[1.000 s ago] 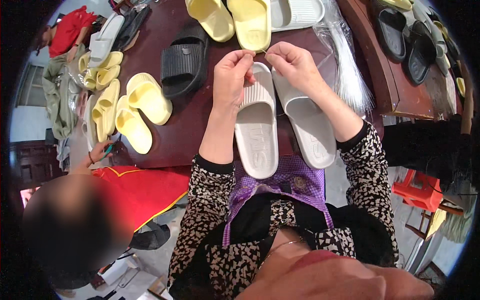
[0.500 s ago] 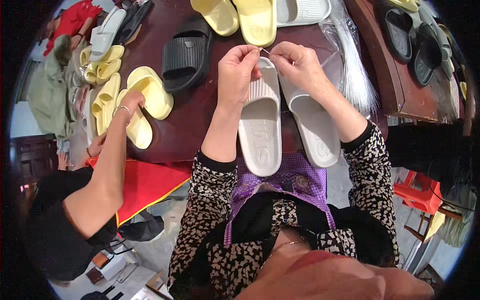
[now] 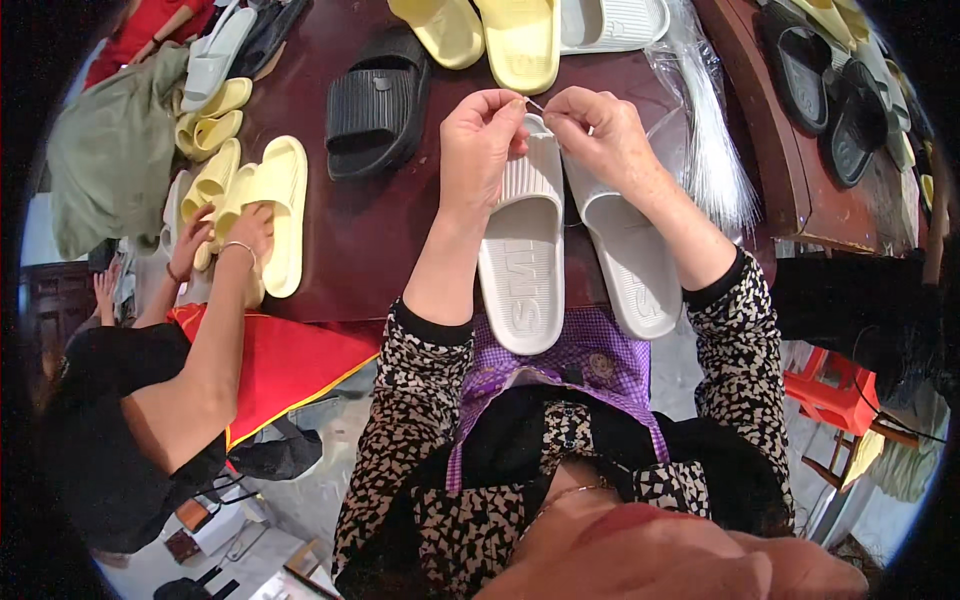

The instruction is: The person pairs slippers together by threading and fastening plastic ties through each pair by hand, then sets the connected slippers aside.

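Note:
Two pale grey slide slippers, the left one [image 3: 522, 270] and the right one [image 3: 633, 265], lie side by side with their heels at the table edge nearest me. Over their toe ends my left hand [image 3: 487, 140] and my right hand [image 3: 598, 128] are close together, fingertips pinched. A short, thin whitish strand [image 3: 535, 104] spans the small gap between them, gripped at each side. What the strand passes through, if anything, I cannot make out. To my right lies a bundle of long thin whitish strands [image 3: 715, 140], partly in clear plastic.
On the dark red table [image 3: 400, 255] sit a black slide [image 3: 377, 105], yellow slides [image 3: 520, 40] and a light grey slide [image 3: 615, 22]. At left, a co-worker's hand [image 3: 252, 232] touches yellow slides [image 3: 283, 215]. A raised wooden surface [image 3: 775, 110] at right carries black slides [image 3: 855, 120].
My hands stay almost in place, still pinching the strand. The co-worker's hands have brought a yellow slide in beside the others at left.

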